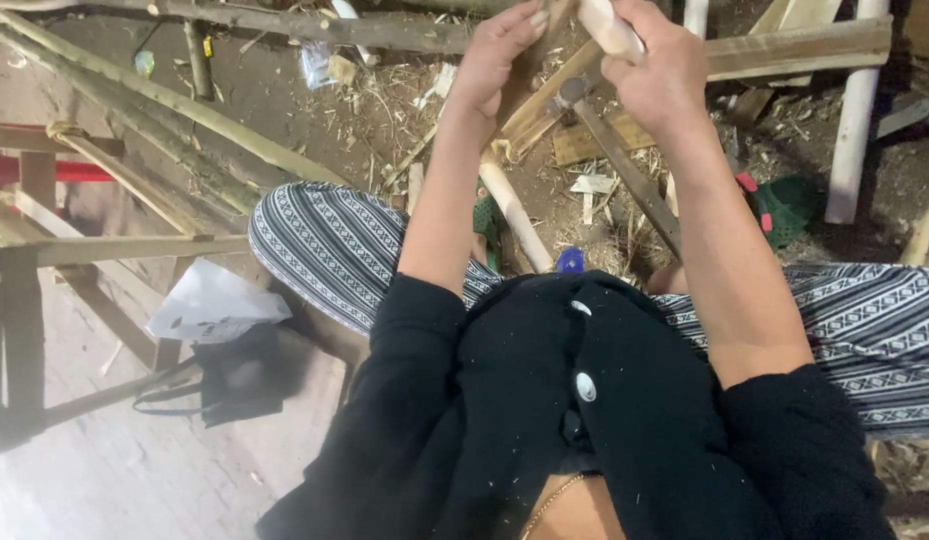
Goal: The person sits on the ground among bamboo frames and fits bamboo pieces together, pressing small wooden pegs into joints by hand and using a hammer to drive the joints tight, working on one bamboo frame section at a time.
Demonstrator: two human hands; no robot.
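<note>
The left hand (495, 55) is up at 12 o'clock. Its fingers are curled around a split piece of bamboo (530, 115) and press on it from the left. The right hand (660, 70) is just beside it, at 1 o'clock. It is closed tight around the pale wooden handle (610, 25) of a knife. The long dark blade (630, 175) runs down from that hand toward 5 o'clock, and its top end sits against the bamboo. The bamboo is held up in the air between the two hands, above the knees.

The person sits with legs apart in striped trousers (330, 245) and wears a black top (585, 420) with pale buttons. Under the hands lies a dirt floor (285, 100) with chips and thin shavings (395, 90) all over it. A pale stick (515, 215) lies on the floor between the knees.

Long bamboo poles (185, 105) lie at 10 o'clock. A wooden frame (95, 250) stands at 9 o'clock, with a bit of red (70, 170) behind it. A black bag (240, 375) with white paper (215, 300) on top sits at 8 o'clock. A green thing (785, 205) lies at 3 o'clock, near a white post (855, 120).
</note>
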